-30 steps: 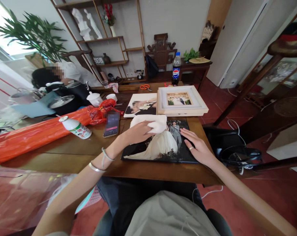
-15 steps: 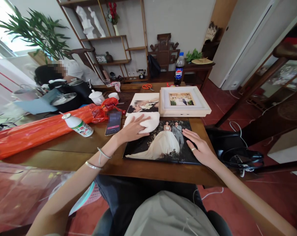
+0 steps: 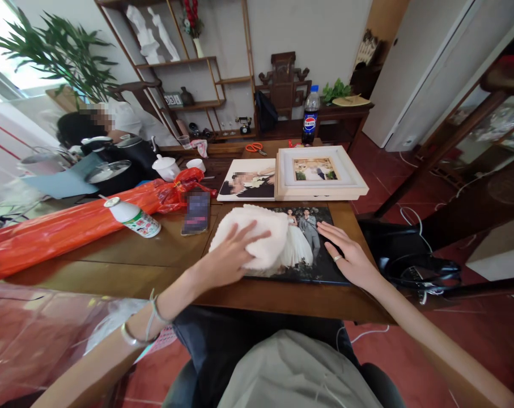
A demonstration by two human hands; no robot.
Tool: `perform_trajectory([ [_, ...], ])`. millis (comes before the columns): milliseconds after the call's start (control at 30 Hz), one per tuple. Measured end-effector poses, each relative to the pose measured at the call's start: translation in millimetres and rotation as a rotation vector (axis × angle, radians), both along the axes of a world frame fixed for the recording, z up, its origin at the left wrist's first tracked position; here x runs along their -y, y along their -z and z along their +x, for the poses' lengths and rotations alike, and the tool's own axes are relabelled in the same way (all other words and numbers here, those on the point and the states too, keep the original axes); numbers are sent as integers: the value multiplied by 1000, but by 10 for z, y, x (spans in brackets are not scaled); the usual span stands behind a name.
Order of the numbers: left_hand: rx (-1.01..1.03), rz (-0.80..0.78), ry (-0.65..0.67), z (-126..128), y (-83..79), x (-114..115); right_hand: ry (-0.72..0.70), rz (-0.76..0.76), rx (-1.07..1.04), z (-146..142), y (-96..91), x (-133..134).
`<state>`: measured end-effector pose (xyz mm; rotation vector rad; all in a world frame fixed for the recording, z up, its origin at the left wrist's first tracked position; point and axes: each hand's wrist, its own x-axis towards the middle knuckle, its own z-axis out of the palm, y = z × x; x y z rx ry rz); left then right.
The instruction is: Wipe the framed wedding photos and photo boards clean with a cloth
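A dark wedding photo panel [image 3: 314,252] lies flat at the near edge of the wooden table [image 3: 163,249]. A white cloth [image 3: 257,235] covers the panel's left half. My left hand [image 3: 226,258] presses flat on that cloth with fingers spread. My right hand [image 3: 345,255], a ring on one finger, lies flat with fingers stretched on the panel's right edge. Behind the panel rest a second photo print [image 3: 246,181] and a white framed picture [image 3: 320,173].
A phone [image 3: 196,212], a small white bottle [image 3: 131,218] and a long orange plastic bag [image 3: 69,226] lie to the left. Pots, a teapot and cups stand behind. Scissors [image 3: 253,148] and a cola bottle [image 3: 310,116] sit at the far end. Another person sits far left.
My left hand has slid the cloth from the panel's far left corner toward me, over its lower left part. My right hand has stayed in place.
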<state>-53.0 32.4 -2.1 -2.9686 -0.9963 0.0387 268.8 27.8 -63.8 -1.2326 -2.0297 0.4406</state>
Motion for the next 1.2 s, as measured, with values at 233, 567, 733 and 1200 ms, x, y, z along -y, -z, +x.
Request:
perform_trajectory([
  [233, 77, 16, 117, 166, 27, 682, 0, -14, 3, -7, -20, 6],
  [567, 51, 52, -106, -42, 49, -509, 1, 14, -22, 11, 19, -9],
  [733, 63, 89, -116, -86, 109, -722, 6, 19, -30, 7, 13, -9],
  [1200, 92, 75, -54, -79, 256, 825, 8, -2, -14, -1, 3, -2],
])
